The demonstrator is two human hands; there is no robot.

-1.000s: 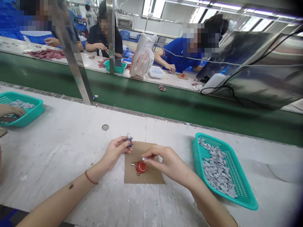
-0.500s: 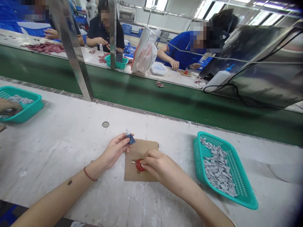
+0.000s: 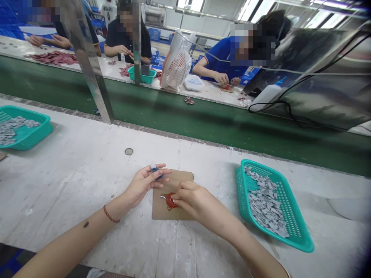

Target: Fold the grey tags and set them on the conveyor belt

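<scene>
My left hand (image 3: 141, 186) pinches a small dark blue piece (image 3: 158, 175) between thumb and fingers, the other fingers spread. A translucent whitish tip (image 3: 153, 166) stands up beside that piece; whether the two are joined I cannot tell. My right hand (image 3: 193, 199) is closed, its fingertips pressed together at the right side of a glossy red round piece (image 3: 170, 200). Those fingers partly cover it and hide anything small between them. A short silvery pin-like bit (image 3: 163, 197) sticks out leftward from the red piece. Beneath lies a brown cardboard square (image 3: 162, 214).
A green basket (image 3: 304, 235) of small grey-white pieces stands at right, a similar green basket (image 3: 31, 142) at far left. A bottle cap (image 3: 129, 151) lies on the table. Beyond runs a green belt (image 3: 162, 112) with a metal post (image 3: 106, 104); several people work across it.
The blue piece has turned in my left hand, and its fingers have spread. My right hand stays at the red piece. The other person's hand has left the far-left basket. Small pieces on the belt shifted left.
</scene>
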